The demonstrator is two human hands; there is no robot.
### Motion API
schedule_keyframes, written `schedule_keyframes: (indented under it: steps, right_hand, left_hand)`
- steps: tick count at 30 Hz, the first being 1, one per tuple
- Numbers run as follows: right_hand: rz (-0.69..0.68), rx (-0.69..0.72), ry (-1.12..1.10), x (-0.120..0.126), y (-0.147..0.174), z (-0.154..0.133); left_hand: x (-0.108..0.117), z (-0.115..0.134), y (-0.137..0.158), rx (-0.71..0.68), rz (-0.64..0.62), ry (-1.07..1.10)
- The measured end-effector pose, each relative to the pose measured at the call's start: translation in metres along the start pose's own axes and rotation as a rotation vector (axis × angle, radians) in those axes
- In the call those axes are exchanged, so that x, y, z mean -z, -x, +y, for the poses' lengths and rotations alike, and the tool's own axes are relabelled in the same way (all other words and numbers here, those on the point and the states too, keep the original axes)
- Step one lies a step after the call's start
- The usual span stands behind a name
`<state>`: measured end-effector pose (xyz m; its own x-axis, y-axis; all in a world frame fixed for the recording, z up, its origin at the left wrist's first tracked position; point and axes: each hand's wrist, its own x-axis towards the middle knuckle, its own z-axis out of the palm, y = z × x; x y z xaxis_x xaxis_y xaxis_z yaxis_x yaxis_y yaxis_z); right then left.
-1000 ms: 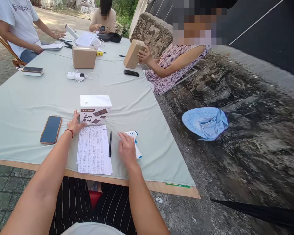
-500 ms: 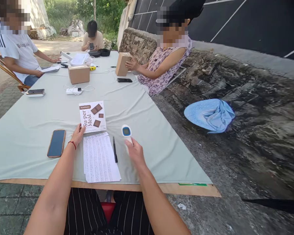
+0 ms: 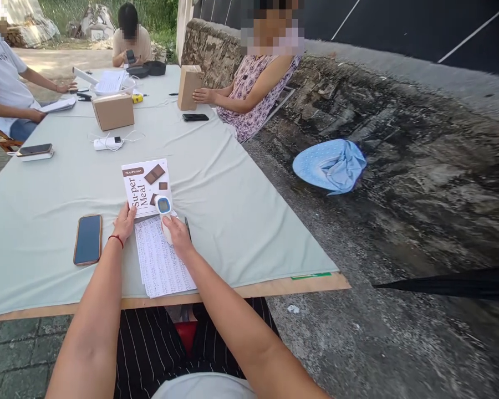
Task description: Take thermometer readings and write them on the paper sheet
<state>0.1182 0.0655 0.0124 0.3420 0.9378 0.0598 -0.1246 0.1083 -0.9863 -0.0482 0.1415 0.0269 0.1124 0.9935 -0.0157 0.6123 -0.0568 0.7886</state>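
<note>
My left hand (image 3: 125,221) grips the lower left edge of a white box (image 3: 153,165) printed "Su-per Meal" with brown chocolate pieces. In my right hand (image 3: 178,235) is a white handheld infrared thermometer (image 3: 163,205) with a blue-rimmed screen, in front of the box's lower right corner. Whether the two touch I cannot tell. Sheets of handwritten paper (image 3: 160,266) lie under my hands near the table's front edge. A black pen (image 3: 187,226) is partly hidden behind my right hand. To the left of my left hand lies a smartphone (image 3: 87,239) in a brown-edged case.
On the cloth-covered table (image 3: 241,221) are a cardboard box (image 3: 113,112), a white device with a cable (image 3: 108,143) and a phone on a white block (image 3: 35,152). A person at the right holds another carton (image 3: 188,88); two others sit farther off. A blue hat (image 3: 329,166) lies beyond the right edge.
My right hand has brought the thermometer leftward from beside the pen to the front of the white box. My left hand still holds the box. The camera view has shifted.
</note>
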Motion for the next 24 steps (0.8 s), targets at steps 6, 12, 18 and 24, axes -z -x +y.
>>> schedule_keyframes:
  steps: [6,12,18,24]
  right_hand:
    - [-0.084,-0.077,-0.041,0.003,0.0,0.002]
    - [-0.152,-0.162,-0.128,0.004,0.001,-0.003]
    - [-0.208,-0.261,-0.244,0.006,0.003,-0.013]
    - [-0.232,-0.31,-0.27,0.02,0.026,-0.037]
  left_hand:
    - [0.0,0.003,0.003,0.002,-0.017,-0.029]
    - [-0.001,0.004,0.003,0.017,-0.022,-0.043]
    - [0.0,0.006,0.004,0.015,-0.011,-0.054]
    - [0.001,0.005,0.005,0.003,0.001,-0.012]
